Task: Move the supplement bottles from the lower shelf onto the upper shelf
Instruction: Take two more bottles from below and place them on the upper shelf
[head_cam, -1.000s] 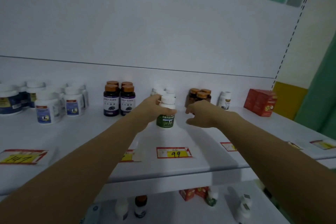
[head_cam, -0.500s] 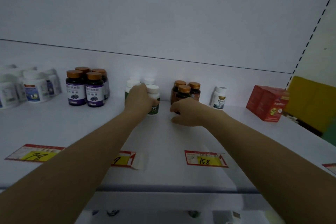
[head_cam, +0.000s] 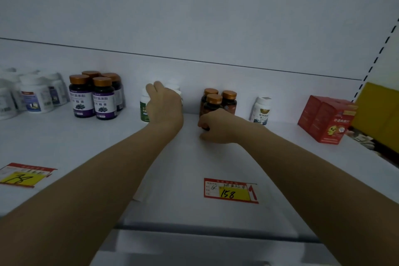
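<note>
green-label white-capped bottles (head_cam: 144, 108) | upright, clustered | upper shelf (head_cam: 64, 149) rear, mostly hidden

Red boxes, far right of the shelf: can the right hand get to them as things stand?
Probably yes. The right hand sits by the amber bottles; only one white bottle stands between, near the back, leaving bare shelf toward the red boxes.

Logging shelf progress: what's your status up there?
Left hand closed on green-label bottle, standing on upper shelf. Right hand curled beside brown bottles. Nothing obstructing.

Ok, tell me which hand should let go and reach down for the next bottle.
Right. The right hand rests loosely by the brown bottles, apparently empty; the left hand is wrapped over the green-labelled bottle.
</note>
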